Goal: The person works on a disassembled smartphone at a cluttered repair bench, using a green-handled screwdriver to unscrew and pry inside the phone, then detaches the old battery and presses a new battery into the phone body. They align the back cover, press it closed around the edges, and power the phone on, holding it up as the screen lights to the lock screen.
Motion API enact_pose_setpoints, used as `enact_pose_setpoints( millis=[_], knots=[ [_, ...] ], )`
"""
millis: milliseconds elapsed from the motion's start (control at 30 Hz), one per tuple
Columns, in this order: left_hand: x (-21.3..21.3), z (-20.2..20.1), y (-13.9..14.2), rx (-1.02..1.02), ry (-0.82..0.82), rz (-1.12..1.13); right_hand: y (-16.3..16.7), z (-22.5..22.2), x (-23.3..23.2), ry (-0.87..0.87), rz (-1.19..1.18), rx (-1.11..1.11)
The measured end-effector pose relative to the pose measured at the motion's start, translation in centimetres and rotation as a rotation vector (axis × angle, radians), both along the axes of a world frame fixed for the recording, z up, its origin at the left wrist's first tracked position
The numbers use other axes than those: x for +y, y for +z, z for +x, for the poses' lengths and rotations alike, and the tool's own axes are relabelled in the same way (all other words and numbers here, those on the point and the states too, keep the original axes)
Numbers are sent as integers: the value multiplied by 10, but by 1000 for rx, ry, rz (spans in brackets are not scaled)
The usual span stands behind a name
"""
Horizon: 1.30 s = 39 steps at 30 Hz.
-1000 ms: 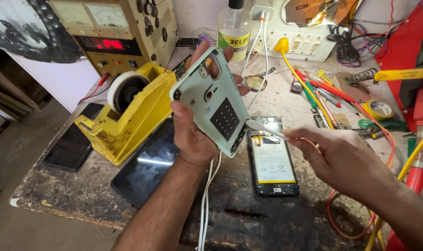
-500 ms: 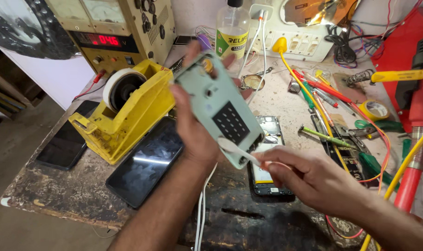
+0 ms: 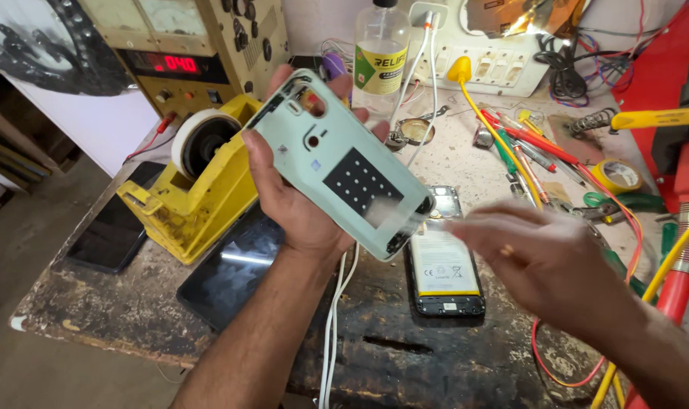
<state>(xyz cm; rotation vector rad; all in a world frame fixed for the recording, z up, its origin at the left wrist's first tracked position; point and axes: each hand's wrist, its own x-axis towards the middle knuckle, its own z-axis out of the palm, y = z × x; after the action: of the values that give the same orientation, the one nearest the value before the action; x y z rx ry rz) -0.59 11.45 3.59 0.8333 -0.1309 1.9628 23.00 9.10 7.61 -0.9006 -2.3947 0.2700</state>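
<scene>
Head cam: left hand [image 3: 299,212] grips pale green phone back cover [image 3: 341,163], tilted above the bench, inner side up. Right hand [image 3: 541,257] is motion-blurred by the cover's lower edge; can't tell its grip. Opened phone [image 3: 443,265] lies flat below, yellow tape dispenser [image 3: 193,185] to the left.

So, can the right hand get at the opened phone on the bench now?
Probably yes. The right hand hovers just beside the opened phone, which lies face-open on the bench with nothing over it. The left hand holds the back cover higher up, out of the way.
</scene>
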Motion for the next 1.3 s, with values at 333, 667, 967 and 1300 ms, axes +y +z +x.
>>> enact_pose_setpoints(
  millis=[333, 667, 967, 1300],
  knots=[
    [-3, -5, -5, 86, 111, 30, 7, -4, -7, 57, -289, -203],
    [1, -1, -7, 4, 109, 58, -33, -4, 0, 47, -577, 49],
    [-4, 1, 2, -129, 39, -64, -24, -5, -2, 258, -61, -88],
    [-9, -4, 3, 4, 101, 22, -11, 2, 1, -89, -27, -251]
  ],
)
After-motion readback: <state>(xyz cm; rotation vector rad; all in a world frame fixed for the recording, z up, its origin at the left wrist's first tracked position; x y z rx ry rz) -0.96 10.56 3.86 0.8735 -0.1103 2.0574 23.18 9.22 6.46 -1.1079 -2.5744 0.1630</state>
